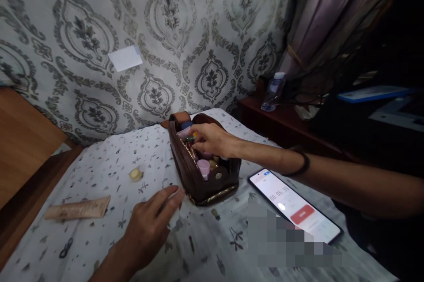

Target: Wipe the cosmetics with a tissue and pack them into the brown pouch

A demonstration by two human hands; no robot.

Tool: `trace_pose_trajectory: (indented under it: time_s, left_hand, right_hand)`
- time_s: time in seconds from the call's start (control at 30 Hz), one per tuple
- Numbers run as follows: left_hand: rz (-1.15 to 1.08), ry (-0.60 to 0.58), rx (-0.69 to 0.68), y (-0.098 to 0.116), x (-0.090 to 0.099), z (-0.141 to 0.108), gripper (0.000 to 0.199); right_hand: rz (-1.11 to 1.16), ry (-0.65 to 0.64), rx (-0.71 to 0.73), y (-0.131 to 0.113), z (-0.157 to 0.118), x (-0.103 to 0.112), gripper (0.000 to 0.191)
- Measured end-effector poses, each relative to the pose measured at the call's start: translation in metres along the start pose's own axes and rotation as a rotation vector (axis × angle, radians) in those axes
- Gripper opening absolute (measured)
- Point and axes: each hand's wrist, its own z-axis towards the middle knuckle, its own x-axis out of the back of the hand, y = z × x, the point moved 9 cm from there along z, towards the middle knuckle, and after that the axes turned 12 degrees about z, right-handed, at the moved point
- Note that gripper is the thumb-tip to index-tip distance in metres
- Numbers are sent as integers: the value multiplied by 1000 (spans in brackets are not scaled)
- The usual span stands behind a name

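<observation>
A brown bag (179, 165) stands unzipped on the patterned sheet, packed with small cosmetics, among them a pink-lidded jar (203, 168). My right hand (213, 138) reaches into it from the right, thumb and fingers closing around a small green-and-orange item that I cannot make out. Near the bag's front left corner, my left hand (149, 222) has its fingers curled around a small clear, whitish thing (175, 219), mostly hidden. To the left lie a small pale-yellow round pot (135, 174) and a beige squeeze tube (77, 208).
A phone (291, 200) showing a timer lies right of the bag, beside a pixelated patch. A small dark object (66, 248) lies at lower left. On a dark red ledge (255, 114) stands a plastic bottle (274, 91). A wooden panel (26, 136) borders the left; patterned wall behind.
</observation>
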Motion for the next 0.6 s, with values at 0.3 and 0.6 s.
trace_pose_trajectory:
  time_s: [0.3,0.6]
  left_hand:
    - [-282,-164,668,-107,-24,-60,27]
    - [-301,-203,1007,-158,-29,-108,41]
  right_hand:
    - [-80,24,96,0,-3,-3,31]
    - [-110,36,105,-2,-3,-3,30]
